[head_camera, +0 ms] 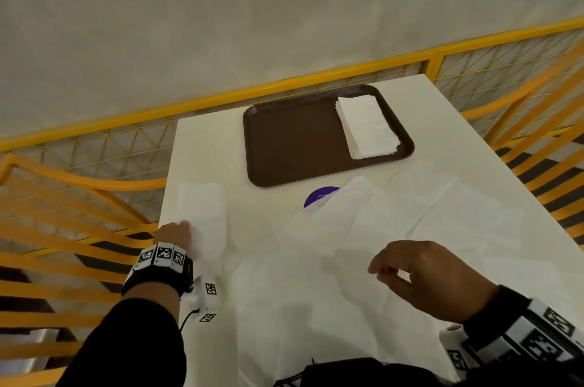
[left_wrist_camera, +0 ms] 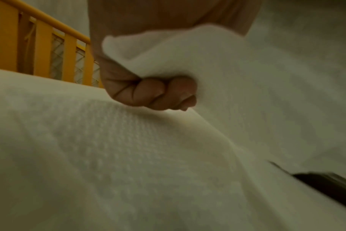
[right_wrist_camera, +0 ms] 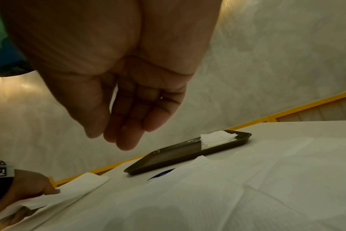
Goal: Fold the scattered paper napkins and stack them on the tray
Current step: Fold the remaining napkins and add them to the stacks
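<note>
A brown tray lies at the far side of the white table, with a stack of folded napkins at its right end. My left hand grips a folded white napkin near the table's left edge, fingers curled round it. Several unfolded napkins overlap across the near and right part of the table. My right hand hovers above them, fingers relaxed and holding nothing.
A purple round sticker shows partly under a napkin, just in front of the tray. A yellow railing runs behind and along both sides of the table. A dark object sits at the near edge.
</note>
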Tool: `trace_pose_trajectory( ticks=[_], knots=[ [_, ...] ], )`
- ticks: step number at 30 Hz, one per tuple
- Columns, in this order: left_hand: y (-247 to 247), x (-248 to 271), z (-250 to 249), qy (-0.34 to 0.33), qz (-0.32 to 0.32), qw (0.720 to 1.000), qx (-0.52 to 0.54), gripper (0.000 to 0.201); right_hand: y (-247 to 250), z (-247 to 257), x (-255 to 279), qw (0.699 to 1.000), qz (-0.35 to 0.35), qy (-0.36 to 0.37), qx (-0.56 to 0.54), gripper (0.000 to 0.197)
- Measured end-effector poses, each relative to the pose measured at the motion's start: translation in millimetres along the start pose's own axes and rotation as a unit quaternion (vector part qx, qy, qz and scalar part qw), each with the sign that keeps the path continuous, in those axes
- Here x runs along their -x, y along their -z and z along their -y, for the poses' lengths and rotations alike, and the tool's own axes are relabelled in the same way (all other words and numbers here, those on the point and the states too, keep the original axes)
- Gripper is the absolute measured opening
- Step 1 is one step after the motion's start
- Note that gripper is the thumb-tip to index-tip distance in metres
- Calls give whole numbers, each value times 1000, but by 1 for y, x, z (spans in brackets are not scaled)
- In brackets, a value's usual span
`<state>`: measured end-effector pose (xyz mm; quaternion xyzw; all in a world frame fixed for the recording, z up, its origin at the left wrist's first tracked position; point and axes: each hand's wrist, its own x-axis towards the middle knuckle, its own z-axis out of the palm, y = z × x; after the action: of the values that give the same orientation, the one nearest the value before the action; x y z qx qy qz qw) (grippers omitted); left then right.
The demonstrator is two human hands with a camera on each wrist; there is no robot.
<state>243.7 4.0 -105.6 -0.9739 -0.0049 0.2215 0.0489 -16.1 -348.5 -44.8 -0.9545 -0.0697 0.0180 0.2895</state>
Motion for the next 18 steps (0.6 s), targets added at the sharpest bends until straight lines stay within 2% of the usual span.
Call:
trace_pose_trajectory(
  ticks=[6, 10, 12, 15, 18],
  knots=[
    [-6, -1, -1, 13, -10, 1000, 25, 35, -1, -7, 1, 999, 17, -32, 3, 14],
    [-7, 0, -3, 107, -19, 985, 132, 40, -5, -9, 0, 998, 32, -44, 6, 15],
    [-8, 3, -3, 143, -20, 971, 189, 53, -8, -11, -3, 997, 51, -59, 20, 19],
    [-7, 18, -15, 200, -55, 955, 210, 79, -19, -14, -10, 981, 133, -114, 87, 49],
    [-6, 54, -46, 147, -69, 973, 166, 70, -36, -11, -15, 949, 214, -137, 185, 82]
  ],
)
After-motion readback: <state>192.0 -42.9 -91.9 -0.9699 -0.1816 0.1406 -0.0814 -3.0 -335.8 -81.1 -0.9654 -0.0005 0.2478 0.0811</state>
